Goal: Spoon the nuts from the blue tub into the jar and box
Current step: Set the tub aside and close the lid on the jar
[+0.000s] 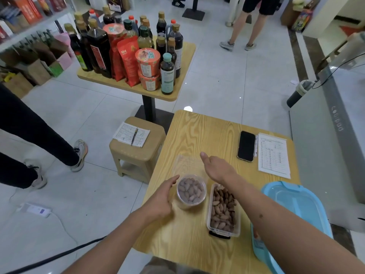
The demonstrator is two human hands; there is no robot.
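A round clear jar (191, 191) filled with nuts stands near the left edge of the wooden table (199, 129). To its right lies a clear rectangular box (223, 210), also full of nuts. The blue tub (296, 212) sits at the table's right edge with its blue lid on. My left hand (161, 196) is just left of the jar, fingers relaxed and close to its side, holding nothing. My right hand (215, 168) reaches over a clear flat lid (185, 163) lying behind the jar, thumb out; its fingers are hidden. No spoon is in sight.
A black phone (245, 146) and a printed sheet (273, 155) lie at the table's far right. A beige stool (136, 149) with a notebook stands to the left. A second table (138, 56) with bottles is beyond. People stand nearby.
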